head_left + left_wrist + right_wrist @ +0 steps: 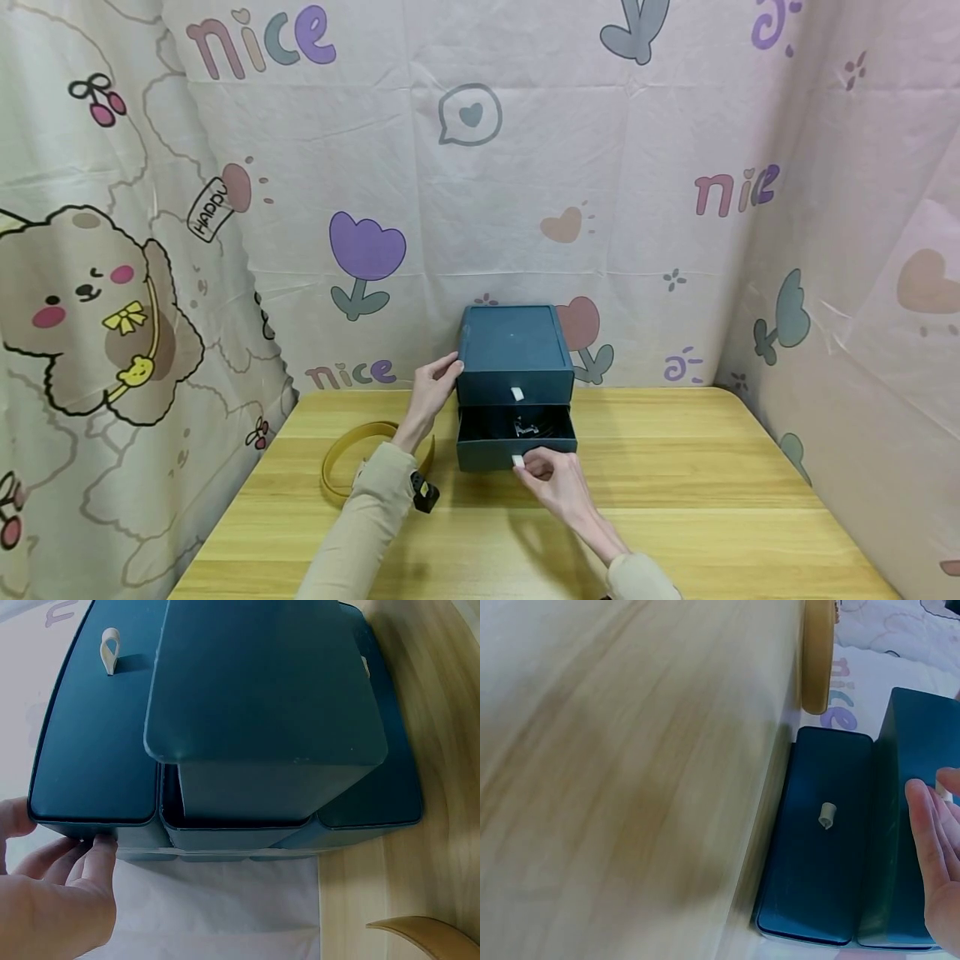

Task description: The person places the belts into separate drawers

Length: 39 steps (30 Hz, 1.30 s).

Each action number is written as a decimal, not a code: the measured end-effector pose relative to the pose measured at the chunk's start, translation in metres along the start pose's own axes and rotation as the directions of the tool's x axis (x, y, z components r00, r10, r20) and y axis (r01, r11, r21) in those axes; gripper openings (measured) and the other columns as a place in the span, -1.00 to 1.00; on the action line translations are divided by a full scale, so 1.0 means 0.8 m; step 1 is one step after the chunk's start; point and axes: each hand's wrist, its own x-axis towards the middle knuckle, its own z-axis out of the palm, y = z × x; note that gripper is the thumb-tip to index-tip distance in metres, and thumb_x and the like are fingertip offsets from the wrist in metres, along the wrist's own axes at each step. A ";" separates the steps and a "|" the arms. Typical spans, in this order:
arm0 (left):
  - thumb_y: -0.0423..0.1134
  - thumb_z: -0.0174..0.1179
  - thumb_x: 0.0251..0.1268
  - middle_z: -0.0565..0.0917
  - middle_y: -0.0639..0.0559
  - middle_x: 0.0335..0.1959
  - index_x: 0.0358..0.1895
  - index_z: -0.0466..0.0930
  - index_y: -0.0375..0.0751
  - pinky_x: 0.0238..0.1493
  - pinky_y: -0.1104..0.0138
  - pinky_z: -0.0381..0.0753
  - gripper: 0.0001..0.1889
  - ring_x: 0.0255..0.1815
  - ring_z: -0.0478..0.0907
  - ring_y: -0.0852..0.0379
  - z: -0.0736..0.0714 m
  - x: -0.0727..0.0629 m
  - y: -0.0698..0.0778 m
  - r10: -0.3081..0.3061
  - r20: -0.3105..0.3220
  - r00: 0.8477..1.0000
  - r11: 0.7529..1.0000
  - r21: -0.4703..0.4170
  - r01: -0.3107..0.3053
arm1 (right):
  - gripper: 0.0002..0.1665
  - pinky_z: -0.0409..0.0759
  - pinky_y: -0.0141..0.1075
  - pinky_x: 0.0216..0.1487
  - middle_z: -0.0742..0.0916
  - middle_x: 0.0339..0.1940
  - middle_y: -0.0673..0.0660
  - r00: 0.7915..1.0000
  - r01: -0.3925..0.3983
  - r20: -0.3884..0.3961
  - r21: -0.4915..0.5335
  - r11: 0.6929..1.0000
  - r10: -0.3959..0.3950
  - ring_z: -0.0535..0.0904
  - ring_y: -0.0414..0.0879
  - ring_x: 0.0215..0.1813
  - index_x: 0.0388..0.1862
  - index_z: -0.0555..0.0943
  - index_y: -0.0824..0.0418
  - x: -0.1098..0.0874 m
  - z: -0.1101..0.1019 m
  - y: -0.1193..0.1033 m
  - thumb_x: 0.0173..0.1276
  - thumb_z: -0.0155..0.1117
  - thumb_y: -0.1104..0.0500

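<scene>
A dark teal box with three stacked drawers (513, 337) stands at the back of the table. Its middle drawer (487, 456) is pulled partway out; a dark item with a silvery metal piece (527, 428) lies inside. My right hand (558, 483) pinches the white pull tab (517, 461) on that drawer's front between thumb and fingers. With extended fingers, my left hand (429, 392) touches the box's upper left side near the front corner; the left wrist view shows fingertips (105, 841) against this side. Both the top drawer and the bottom drawer (817, 877) are in, each with a tab.
A tan belt (330, 458) lies in a loop left of the box, its black buckle (425, 493) near my left sleeve. Printed fabric (480, 192) hangs behind the wooden table (675, 467) and along both sides.
</scene>
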 end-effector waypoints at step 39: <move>-0.20 0.10 0.53 0.52 -0.30 0.38 0.42 0.43 -0.28 0.42 -0.03 0.46 -0.52 0.41 0.47 -0.18 -0.001 0.001 -0.002 -0.002 -0.003 1.000 1.000 0.004 0.002 | -0.85 0.66 -0.49 -0.40 0.80 -0.55 0.04 0.993 -0.072 -0.098 -0.012 0.997 0.071 0.67 -0.32 -0.50 -0.46 0.71 0.18 0.019 0.020 0.012 0.10 0.55 0.35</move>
